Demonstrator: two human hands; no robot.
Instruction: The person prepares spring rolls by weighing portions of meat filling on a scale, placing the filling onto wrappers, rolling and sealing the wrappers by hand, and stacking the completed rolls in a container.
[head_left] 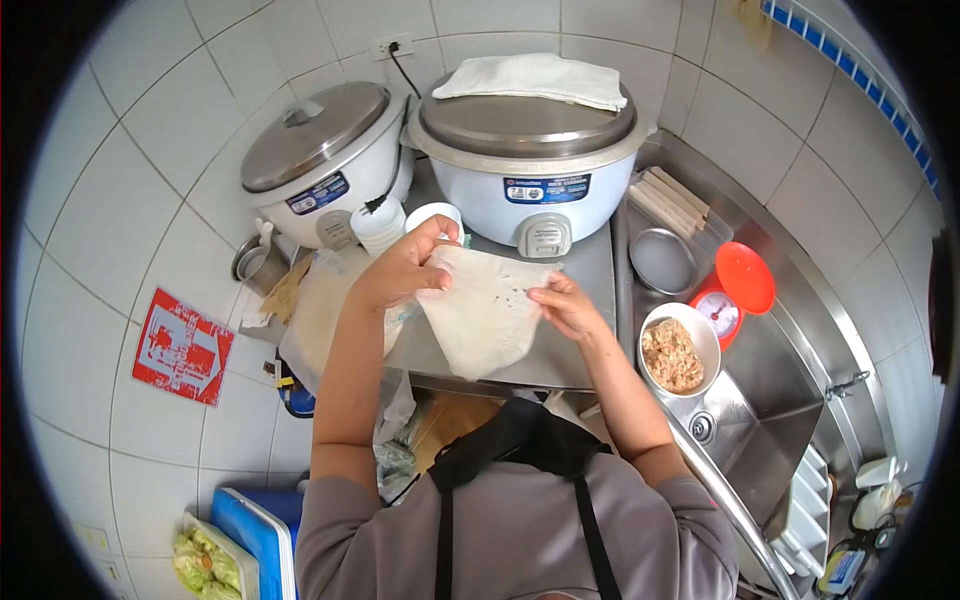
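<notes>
A thin, whitish plastic bag (485, 315) with small dark marks near its top right hangs upright in front of me, over the counter's front edge. My left hand (405, 270) pinches its upper left corner between thumb and fingers. On the opposite side, my right hand (568, 305) grips the upper right edge, its fingers closed. Behind my left forearm lies a larger pale translucent bag (335, 300). White stacked cups (378, 230) and a white bowl (435, 212) stand just beyond my left hand, which partly covers the bowl.
Two lidded rice cookers (530, 190) (325, 160) line the back; a folded white cloth (530, 80) tops the larger. At right, a bowl of shredded food (675, 355) sits by a red scale (722, 310), a round metal pan (662, 260) and the sink (760, 400).
</notes>
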